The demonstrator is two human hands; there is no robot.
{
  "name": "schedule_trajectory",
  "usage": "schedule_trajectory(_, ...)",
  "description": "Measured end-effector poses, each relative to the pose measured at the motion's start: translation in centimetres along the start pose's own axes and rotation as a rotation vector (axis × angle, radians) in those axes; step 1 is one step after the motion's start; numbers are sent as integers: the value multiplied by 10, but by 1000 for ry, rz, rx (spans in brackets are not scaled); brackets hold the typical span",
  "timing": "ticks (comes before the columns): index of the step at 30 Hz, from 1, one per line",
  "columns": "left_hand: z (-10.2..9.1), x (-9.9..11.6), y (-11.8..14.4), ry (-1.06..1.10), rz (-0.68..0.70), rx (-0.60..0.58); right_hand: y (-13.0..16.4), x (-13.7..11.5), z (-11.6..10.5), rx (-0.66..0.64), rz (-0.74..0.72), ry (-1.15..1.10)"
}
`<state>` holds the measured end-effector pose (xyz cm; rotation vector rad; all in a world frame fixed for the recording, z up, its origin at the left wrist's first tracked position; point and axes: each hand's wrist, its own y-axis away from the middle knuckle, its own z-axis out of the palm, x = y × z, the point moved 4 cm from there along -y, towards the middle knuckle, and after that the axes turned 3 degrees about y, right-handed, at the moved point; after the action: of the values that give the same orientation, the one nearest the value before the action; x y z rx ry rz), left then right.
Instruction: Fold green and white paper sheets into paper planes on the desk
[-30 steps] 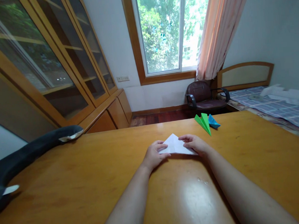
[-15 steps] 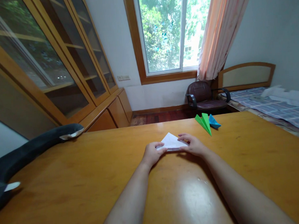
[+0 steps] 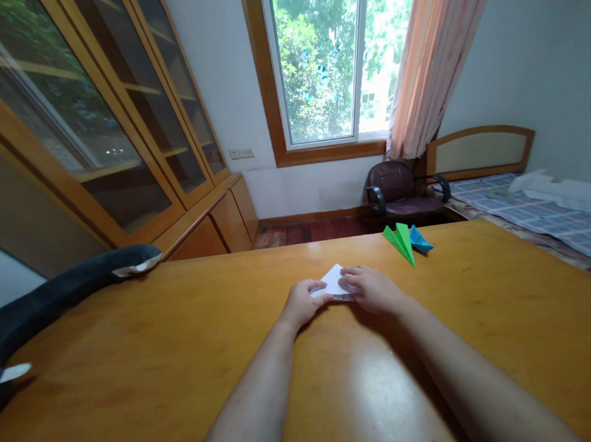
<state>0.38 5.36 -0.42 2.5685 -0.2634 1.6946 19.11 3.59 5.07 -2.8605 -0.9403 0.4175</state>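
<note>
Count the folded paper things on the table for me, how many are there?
3. A white folded paper sheet lies under both hands at the middle of the wooden table. A green paper plane sits farther right, with a blue paper plane touching its right side, partly hidden.

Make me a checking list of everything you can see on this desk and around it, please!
Surface: glossy orange-brown wooden desk, with glare near the front.
Job's things: folded white paper sheet, lying on the desk under both hands.
Clutter: green paper plane and blue paper plane side by side at the far edge; dark grey plush toy on the left edge.
Hands: left hand and right hand both press on the paper.
Cables: nothing seen.
Surroundings: window, peach curtain, glass-door cabinet, dark armchair, bed.
</note>
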Motion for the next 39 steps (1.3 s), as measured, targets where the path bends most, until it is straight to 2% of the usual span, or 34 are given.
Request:
schedule_trajectory(9,1,5,1,-61,54,-19,-5,14,4,-125,-7,45)
schedule_trajectory(14,2,1,0,-57,70,-15,-1,23,3,-152,2,-22)
schedule_trajectory(17,1,3,0,-40,62,-12,5,33,1,-125,44,-149)
schedule_trajectory(22,1,6,0,12,33,-17,16,59,-2,-29,208,-514)
schedule_trajectory(28,1,8,1,54,36,-14,20,72,0,51,195,-878)
schedule_trajectory(32,0,9,1,84,25,-8,16,71,3,106,247,-948)
schedule_trajectory(39,1,6,0,95,64,-1,-4,62,4,198,387,-918)
